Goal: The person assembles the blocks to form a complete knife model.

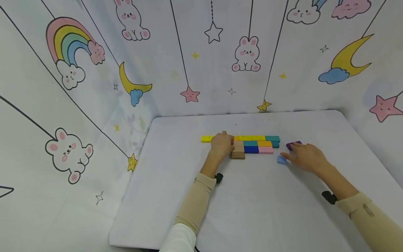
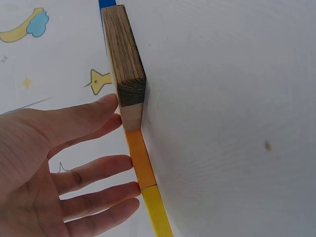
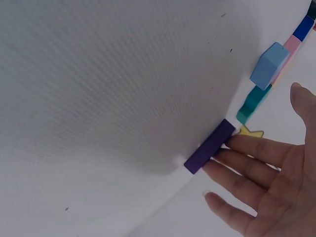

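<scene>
Several coloured blocks lie together on the white table. A back row has yellow blocks (image 1: 252, 138) and a teal block (image 1: 272, 138). In front of it are a dark blue block (image 1: 251, 149), a pink block (image 1: 266, 150) and a brown wooden block (image 1: 237, 155). My left hand (image 1: 221, 144) rests at the left part of the group, its fingertips touching an orange block (image 2: 140, 155) and its thumb near the brown one. To the right, straight fingers of my right hand (image 1: 308, 157) touch a purple block (image 3: 210, 147). A light blue block (image 1: 281, 160) stands by the right thumb.
The white tabletop (image 1: 252, 210) spreads out in front of the blocks. Behind and to the left hangs a pale cloth (image 1: 163, 63) printed with rabbits, stars and moons. Each wrist carries a small black camera (image 1: 329, 197).
</scene>
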### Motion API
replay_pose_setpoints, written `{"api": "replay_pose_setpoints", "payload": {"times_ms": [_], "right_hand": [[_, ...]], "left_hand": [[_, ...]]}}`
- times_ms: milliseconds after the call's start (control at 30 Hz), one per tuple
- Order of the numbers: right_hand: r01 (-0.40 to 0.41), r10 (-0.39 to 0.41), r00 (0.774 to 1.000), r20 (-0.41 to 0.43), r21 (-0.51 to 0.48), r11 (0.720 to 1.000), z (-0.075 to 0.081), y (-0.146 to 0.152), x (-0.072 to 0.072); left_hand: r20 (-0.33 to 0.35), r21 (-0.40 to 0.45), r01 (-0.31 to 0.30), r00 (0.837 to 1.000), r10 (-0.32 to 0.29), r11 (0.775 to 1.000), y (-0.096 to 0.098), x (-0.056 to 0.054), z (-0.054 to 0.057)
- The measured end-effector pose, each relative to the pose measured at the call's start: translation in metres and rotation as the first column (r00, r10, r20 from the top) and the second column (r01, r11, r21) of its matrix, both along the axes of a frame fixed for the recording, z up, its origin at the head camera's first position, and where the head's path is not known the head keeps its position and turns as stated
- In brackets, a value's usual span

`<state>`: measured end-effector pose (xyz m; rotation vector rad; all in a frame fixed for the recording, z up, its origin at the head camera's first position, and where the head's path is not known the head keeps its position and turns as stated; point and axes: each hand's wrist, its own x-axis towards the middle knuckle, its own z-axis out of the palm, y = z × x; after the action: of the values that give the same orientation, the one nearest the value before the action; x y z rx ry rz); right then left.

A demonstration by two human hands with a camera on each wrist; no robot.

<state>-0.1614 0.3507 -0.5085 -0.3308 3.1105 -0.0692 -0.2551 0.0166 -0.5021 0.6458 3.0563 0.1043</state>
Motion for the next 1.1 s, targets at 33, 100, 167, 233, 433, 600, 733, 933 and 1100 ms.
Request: {"api": "replay_pose_setpoints", "payload": {"times_ms": [33,100,167,233,433,600,733,933,1100], "right_hand": [[-0.003,0.003,1.000,-0.004,0.000,1.000,0.000,0.000,0.001],[-0.004,0.004,1.000,-0.009,-0.007,1.000,0.001,0.000,0.004],[-0.004,0.004,1.000,-0.007,-0.012,1.000,0.001,0.000,0.007],[-0.003,0.003,1.000,-0.001,-0.011,1.000,0.002,0.000,0.010],[-0.017,0.017,1.000,-0.012,-0.005,1.000,0.009,-0.003,0.016],[-0.013,0.013,1.000,-0.007,0.003,1.000,0.011,-0.005,0.024],[0.005,-0.004,1.000,0.014,-0.020,1.000,0.011,-0.004,0.029],[0.013,-0.012,1.000,0.027,-0.049,0.999,0.010,-0.005,0.039],[0.022,-0.021,1.000,0.021,-0.054,0.998,0.010,-0.010,0.049]], "left_hand": [[0.001,0.000,0.001,1.000,-0.001,1.000,0.000,0.000,0.000],[0.002,0.000,0.004,1.000,-0.004,1.000,0.000,-0.001,-0.001],[0.007,0.002,0.004,1.000,-0.004,1.000,0.000,-0.001,-0.002],[0.010,0.001,0.006,1.000,-0.006,1.000,0.000,-0.002,-0.004],[-0.001,-0.007,0.007,1.000,-0.007,1.000,-0.001,-0.003,-0.004],[-0.002,0.000,0.008,1.000,-0.008,1.000,-0.002,-0.003,-0.002],[0.000,-0.004,0.011,1.000,-0.011,1.000,-0.002,-0.003,-0.001],[0.002,-0.014,0.010,1.000,-0.010,1.000,-0.003,-0.004,-0.003],[0.005,-0.017,0.007,1.000,-0.007,1.000,-0.002,-0.004,-0.003]]}}
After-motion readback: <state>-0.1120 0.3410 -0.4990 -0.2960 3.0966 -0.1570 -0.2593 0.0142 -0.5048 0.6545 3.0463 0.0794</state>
